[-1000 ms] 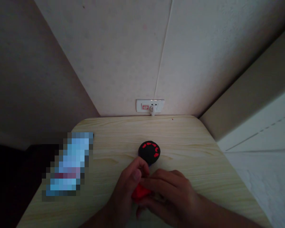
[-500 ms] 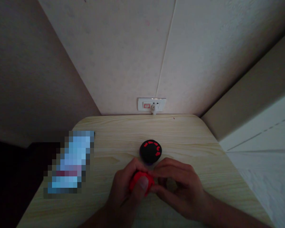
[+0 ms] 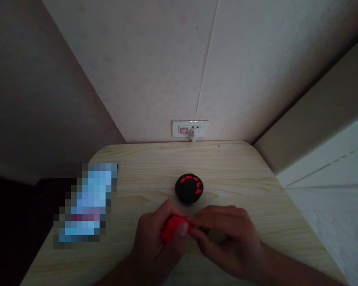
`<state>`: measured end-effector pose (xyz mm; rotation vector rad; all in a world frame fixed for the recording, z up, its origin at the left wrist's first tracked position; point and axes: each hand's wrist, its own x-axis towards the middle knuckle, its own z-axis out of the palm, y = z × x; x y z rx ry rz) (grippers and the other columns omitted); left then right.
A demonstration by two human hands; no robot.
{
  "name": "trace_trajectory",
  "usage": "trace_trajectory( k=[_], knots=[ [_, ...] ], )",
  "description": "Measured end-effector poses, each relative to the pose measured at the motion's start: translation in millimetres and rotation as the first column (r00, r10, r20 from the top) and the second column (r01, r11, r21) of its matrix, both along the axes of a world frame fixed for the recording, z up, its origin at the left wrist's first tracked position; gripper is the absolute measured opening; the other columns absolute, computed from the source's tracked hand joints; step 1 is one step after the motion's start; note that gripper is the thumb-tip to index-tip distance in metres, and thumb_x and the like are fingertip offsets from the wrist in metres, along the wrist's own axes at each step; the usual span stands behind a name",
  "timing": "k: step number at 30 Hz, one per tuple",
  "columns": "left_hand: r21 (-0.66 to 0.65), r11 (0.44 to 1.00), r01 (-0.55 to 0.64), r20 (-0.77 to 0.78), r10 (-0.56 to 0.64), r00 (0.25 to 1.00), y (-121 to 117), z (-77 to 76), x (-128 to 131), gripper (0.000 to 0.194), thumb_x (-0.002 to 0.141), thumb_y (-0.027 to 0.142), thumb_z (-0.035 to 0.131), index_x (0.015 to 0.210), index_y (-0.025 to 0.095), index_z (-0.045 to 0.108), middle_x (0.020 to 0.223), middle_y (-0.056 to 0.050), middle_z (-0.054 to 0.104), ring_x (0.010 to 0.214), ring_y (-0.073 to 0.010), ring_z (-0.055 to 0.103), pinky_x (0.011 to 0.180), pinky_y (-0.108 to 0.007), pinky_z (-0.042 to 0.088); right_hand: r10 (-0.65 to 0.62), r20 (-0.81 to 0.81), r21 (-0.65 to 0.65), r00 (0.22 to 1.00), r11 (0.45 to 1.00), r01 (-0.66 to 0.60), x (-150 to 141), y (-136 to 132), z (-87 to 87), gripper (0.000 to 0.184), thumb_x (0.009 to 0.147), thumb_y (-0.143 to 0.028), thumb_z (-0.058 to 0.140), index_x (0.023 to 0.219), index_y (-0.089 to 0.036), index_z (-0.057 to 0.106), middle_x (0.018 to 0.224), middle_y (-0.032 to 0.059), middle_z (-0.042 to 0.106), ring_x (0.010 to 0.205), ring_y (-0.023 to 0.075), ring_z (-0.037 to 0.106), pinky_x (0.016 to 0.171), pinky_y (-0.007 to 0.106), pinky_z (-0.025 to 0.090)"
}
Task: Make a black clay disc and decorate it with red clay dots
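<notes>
A soft-looking lump of bright red modelling clay [image 3: 170, 229] is gripped in my left hand [image 3: 155, 234], the thumb pressed along its near side. My right hand [image 3: 229, 234] pinches the right edge of the same lump between thumb and fingertips. Just beyond both hands, a round black disc [image 3: 187, 192] lies on the table. Several small red pieces [image 3: 198, 191] form an arc along its far and right side. Its lower edge looks purplish. Neither hand touches the disc.
The pale wood-grain table [image 3: 238, 171] has rounded far corners and meets the wall. At the left lies a blurred-out, bright bluish screen-like object [image 3: 88, 202]. A wall socket [image 3: 190, 128] with a white plug sits just above the table's far edge. A pale cabinet-like surface [image 3: 322, 131] stands at the right.
My right thumb and fingers have closed tighter on the red clay's right edge, and my right hand sits slightly lower. The view has shifted slightly; the black disc stays put.
</notes>
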<state>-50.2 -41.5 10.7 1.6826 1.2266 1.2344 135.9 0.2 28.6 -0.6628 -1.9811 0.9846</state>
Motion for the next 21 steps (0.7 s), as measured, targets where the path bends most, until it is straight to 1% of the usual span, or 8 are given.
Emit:
trace_trajectory(
  k=[2, 5, 7, 9, 12, 15, 18, 21],
  knots=[
    [0.073, 0.997, -0.025, -0.075, 0.030, 0.997, 1.5, 1.8, -0.3, 0.015, 0.096, 0.027, 0.053, 0.083, 0.021, 0.057, 0.055, 0.006, 0.051, 0.042, -0.0083, 0.046, 0.042, -0.020, 0.034, -0.022, 0.008, -0.042, 1.000, 0.999, 0.022, -0.3, -0.8, -2.3, 0.021, 0.087, -0.017, 0.072, 0.106, -0.023, 0.080, 0.081, 0.0051, 0.081, 0.062, 0.0167, 0.074, 0.057, 0.023, 0.059],
    [0.160, 0.987, -0.027, -0.191, 0.057, 0.980, 4.3, 6.8, -0.2, 0.009, 0.093, 0.021, 0.055, 0.084, 0.022, 0.056, 0.056, 0.007, 0.053, 0.042, -0.0074, 0.049, 0.042, -0.018, 0.036, -0.046, 0.026, -0.224, 0.999, 0.973, 0.051, -1.1, -0.6, -4.0, 0.014, 0.085, -0.022, 0.076, 0.097, -0.024, 0.083, 0.077, 0.0033, 0.081, 0.058, 0.0161, 0.073, 0.054, 0.022, 0.059],
    [0.210, 0.978, -0.019, -0.248, 0.072, 0.966, 5.9, 9.9, 0.4, 0.008, 0.091, 0.021, 0.057, 0.084, 0.022, 0.055, 0.056, 0.007, 0.054, 0.042, -0.0073, 0.051, 0.042, -0.018, 0.037, -0.052, 0.033, -0.375, 0.998, 0.925, 0.060, -1.8, 0.0, -4.1, 0.009, 0.082, -0.026, 0.079, 0.088, -0.022, 0.084, 0.071, 0.0037, 0.080, 0.056, 0.0167, 0.072, 0.051, 0.022, 0.058],
    [0.236, 0.972, -0.017, -0.268, 0.082, 0.960, 7.0, 11.6, 1.1, 0.008, 0.090, 0.022, 0.058, 0.083, 0.021, 0.055, 0.056, 0.007, 0.053, 0.042, -0.0074, 0.051, 0.042, -0.018, 0.037, -0.062, 0.017, -0.503, 0.998, 0.862, 0.062, -2.8, 0.5, -4.1, 0.011, 0.078, -0.030, 0.083, 0.082, -0.020, 0.084, 0.068, 0.0046, 0.079, 0.054, 0.0174, 0.071, 0.050, 0.023, 0.057],
    [0.220, 0.975, -0.032, -0.256, 0.089, 0.962, 7.4, 12.0, 2.1, 0.007, 0.090, 0.022, 0.059, 0.084, 0.021, 0.056, 0.056, 0.007, 0.054, 0.042, -0.0072, 0.051, 0.042, -0.017, 0.038, -0.096, -0.045, -0.634, 0.994, 0.772, 0.046, -4.4, 1.3, -5.4, 0.015, 0.074, -0.033, 0.087, 0.078, -0.019, 0.083, 0.063, 0.0042, 0.076, 0.052, 0.0156, 0.067, 0.049, 0.022, 0.055],
    [0.195, 0.980, -0.049, -0.221, 0.092, 0.971, 7.4, 11.3, 2.3, 0.003, 0.090, 0.021, 0.059, 0.090, 0.021, 0.056, 0.061, 0.006, 0.060, 0.047, -0.0078, 0.056, 0.046, -0.017, 0.043, -0.124, -0.155, -0.709, 0.980, 0.705, -0.023, -5.3, 2.2, -7.9, 0.016, 0.074, -0.030, 0.088, 0.083, -0.019, 0.082, 0.063, 0.0026, 0.075, 0.052, 0.0120, 0.065, 0.051, 0.020, 0.054],
    [0.173, 0.984, -0.032, -0.194, 0.066, 0.979, 7.4, 11.1, 2.4, 0.008, 0.090, 0.021, 0.058, 0.097, 0.021, 0.055, 0.069, 0.003, 0.066, 0.054, -0.0094, 0.062, 0.052, -0.017, 0.050, -0.124, -0.202, -0.728, 0.972, 0.682, -0.064, -5.3, 2.6, -9.6, 0.018, 0.075, -0.030, 0.088, 0.089, -0.020, 0.083, 0.068, 0.0030, 0.075, 0.053, 0.0107, 0.065, 0.052, 0.019, 0.054],
    [0.193, 0.980, -0.041, -0.199, 0.080, 0.977, 7.2, 11.5, 3.4, 0.009, 0.089, 0.021, 0.057, 0.098, 0.021, 0.053, 0.072, 0.002, 0.067, 0.058, -0.0110, 0.065, 0.055, -0.019, 0.052, -0.102, -0.203, -0.749, 0.974, 0.657, -0.087, -5.4, 2.6, -8.8, 0.017, 0.078, -0.032, 0.086, 0.089, -0.020, 0.084, 0.068, 0.0036, 0.075, 0.054, 0.0107, 0.065, 0.052, 0.019, 0.055]
  ],
)
